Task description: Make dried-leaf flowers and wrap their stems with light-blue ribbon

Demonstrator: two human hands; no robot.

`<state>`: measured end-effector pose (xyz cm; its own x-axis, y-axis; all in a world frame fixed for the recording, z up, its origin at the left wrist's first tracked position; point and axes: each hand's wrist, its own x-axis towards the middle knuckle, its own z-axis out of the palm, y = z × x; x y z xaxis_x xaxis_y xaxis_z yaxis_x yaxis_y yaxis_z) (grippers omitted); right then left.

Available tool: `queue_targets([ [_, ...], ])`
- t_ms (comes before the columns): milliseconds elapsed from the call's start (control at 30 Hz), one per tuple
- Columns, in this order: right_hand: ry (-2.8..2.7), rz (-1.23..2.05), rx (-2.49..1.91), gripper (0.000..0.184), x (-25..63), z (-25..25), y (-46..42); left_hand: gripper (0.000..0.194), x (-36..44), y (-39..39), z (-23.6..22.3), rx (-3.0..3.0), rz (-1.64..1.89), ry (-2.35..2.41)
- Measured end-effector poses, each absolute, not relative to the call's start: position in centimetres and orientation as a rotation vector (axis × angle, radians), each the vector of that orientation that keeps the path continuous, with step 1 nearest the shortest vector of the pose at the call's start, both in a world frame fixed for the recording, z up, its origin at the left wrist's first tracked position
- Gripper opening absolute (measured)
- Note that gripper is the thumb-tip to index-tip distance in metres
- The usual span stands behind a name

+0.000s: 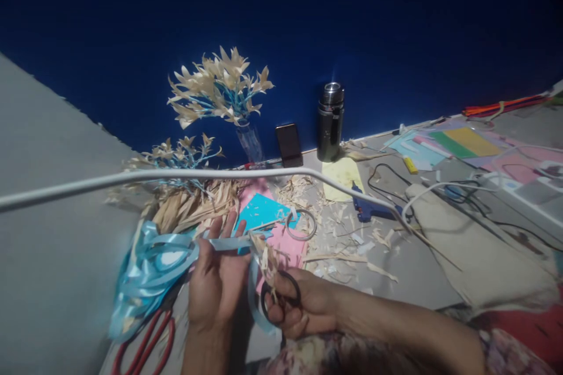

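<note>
My left hand [215, 275] is palm up, its fingers stretched out and its thumb over a light blue ribbon [231, 243]. This ribbon runs across the fingers towards my right hand, and a loop hangs below. My right hand [292, 304] is closed around black-handled scissors [292, 284], with fingers through the loops. A pale dried-husk piece [266, 258] sits just above that hand, partly covering the scissors; their blades are hard to make out. Left of my left hand lies a heap of blue ribbon [152, 269]. Red-handled scissors [149, 340] lie below it.
A white cable [220, 174] crosses the view in front. Behind stand husk flowers [220, 88] in a clear vase [250, 143], a phone [289, 145] and a dark flask [331, 123]. A blue glue gun [373, 208], a tape roll [301, 225] and husk scraps lie about.
</note>
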<state>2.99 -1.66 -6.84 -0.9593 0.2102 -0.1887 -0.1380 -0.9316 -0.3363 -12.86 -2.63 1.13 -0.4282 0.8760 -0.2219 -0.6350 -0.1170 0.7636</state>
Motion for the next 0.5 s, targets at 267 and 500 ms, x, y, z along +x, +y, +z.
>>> queue_targets([
  [267,-0.58,2.749,-0.394,0.067,4.2,-5.6,-1.0,0.035,-13.9,-3.4,0.0,0.316,1.484,1.047],
  [500,-0.704,2.626,-0.36,0.064,6.5,-5.2,0.0,0.04,-17.4,-5.3,0.7,0.898,1.139,1.624],
])
